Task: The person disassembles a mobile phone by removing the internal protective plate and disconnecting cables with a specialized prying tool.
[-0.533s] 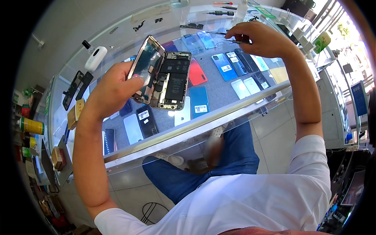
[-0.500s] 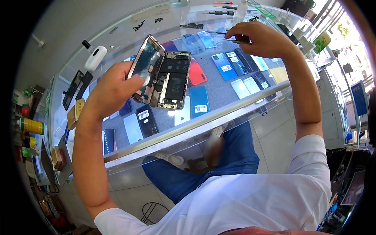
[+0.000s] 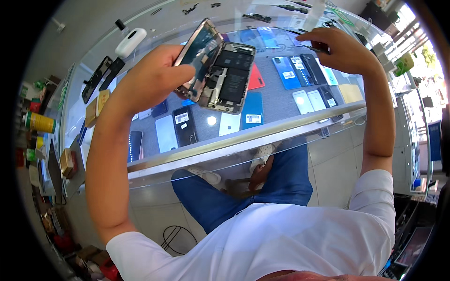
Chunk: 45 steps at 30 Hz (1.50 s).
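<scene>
My left hand [image 3: 154,77] grips an opened smartphone [image 3: 230,77] above the glass counter. Its screen panel [image 3: 202,52] is lifted on the left side, with my thumb across the panel's inner face. On the right, the phone's body shows a black battery [image 3: 233,85] and metal-covered parts. My right hand [image 3: 340,49] is at the far right of the counter, its fingers closed round a thin dark tool [image 3: 309,48] pointing left. The tool's exact kind is unclear. Another slender dark tool [image 3: 291,31] lies by the fingertips; whether they touch it I cannot tell.
Several phones, including a blue one [image 3: 286,72] and a red one [image 3: 256,77], show under the glass counter [image 3: 262,129]. On the left stand a white device [image 3: 131,43], black phone frames [image 3: 97,80] and small boxes [image 3: 97,108]. A clear bottle [image 3: 315,14] stands at the back.
The whole view has shifted, so the counter appears farther right and higher. My left hand has moved the opened phone slightly away from me. My right hand has drawn slightly nearer, keeping its tool.
</scene>
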{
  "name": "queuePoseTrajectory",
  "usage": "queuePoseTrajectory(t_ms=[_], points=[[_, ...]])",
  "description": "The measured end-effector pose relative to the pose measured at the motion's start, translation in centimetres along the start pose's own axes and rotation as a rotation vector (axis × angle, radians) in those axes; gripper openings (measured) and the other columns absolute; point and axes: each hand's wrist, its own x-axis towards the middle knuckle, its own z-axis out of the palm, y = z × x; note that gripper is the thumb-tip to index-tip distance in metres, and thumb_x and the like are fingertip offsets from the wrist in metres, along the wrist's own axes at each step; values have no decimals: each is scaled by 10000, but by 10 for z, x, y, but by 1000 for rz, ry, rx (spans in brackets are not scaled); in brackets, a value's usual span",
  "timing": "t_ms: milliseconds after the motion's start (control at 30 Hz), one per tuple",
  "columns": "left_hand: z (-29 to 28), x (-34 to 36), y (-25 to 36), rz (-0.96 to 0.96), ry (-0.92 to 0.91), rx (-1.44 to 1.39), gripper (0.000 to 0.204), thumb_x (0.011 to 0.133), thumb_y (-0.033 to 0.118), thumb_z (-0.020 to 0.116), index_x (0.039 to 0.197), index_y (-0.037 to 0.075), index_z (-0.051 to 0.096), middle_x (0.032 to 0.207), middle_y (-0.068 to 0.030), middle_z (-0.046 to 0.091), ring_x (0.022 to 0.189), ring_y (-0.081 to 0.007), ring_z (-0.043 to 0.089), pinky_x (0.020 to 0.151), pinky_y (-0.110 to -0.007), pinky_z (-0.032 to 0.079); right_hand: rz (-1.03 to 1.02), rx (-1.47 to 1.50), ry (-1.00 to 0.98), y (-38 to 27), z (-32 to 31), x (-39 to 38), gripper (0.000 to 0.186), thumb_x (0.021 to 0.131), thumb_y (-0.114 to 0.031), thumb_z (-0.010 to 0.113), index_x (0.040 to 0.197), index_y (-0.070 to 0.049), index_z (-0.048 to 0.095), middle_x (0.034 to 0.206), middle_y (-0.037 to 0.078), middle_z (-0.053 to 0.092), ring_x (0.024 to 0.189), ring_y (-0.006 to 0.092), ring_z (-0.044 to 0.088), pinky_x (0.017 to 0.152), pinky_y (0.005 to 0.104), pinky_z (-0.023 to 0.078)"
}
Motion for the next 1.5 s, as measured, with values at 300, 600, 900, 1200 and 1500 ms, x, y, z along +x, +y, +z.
queuePoseTrajectory(t_ms=[300, 600, 900, 1200, 1500], points=[[3, 0, -1, 26, 21, -7, 269, 921, 171, 579, 1064, -32, 682, 925, -15, 678, 815, -56, 576, 725, -242, 483, -15, -37, 12, 4, -1, -4, 505, 829, 2, 547, 1297, -55, 728, 935, 124, 624, 815, 231, 572, 773, 371, 492], [6, 0, 2, 38, 30, -15, 223, 910, 159, 584, 1009, -21, 671, 895, -13, 659, 805, -67, 573, 726, -263, 485, -179, 34, 221, -20, -11, 1, 130, 924, -76, 689, 1028, -8, 727, 899, 119, 682, 750, 214, 650, 721, 336, 518], [6, -2, 2, 41, 27, -28, 233, 932, 147, 587, 1062, -18, 686, 891, -10, 671, 775, -67, 604, 700, -259, 508, -844, 79, 155, -119, 2, 49, 95, 900, -55, 782, 975, -36, 728, 996, 103, 692, 806, 258, 711, 699, 375, 580], [3, 1, 3, 39, 2, -2, 231, 940, 124, 582, 1082, -22, 691, 895, -27, 694, 768, -87, 645, 710, -263, 537, -766, 45, 97, -138, 20, 62, 145, 932, -163, 746, 1027, -60, 786, 1001, 99, 727, 952, 288, 720, 863, 408, 579], [5, 1, 0, 64, 15, -29, 241, 939, 140, 582, 1072, -28, 691, 903, -41, 714, 789, -90, 649, 705, -259, 525, -760, 43, 19, -142, 16, 64, 187, 984, -196, 680, 1082, -52, 749, 1045, 118, 711, 996, 313, 708, 889, 429, 560]])
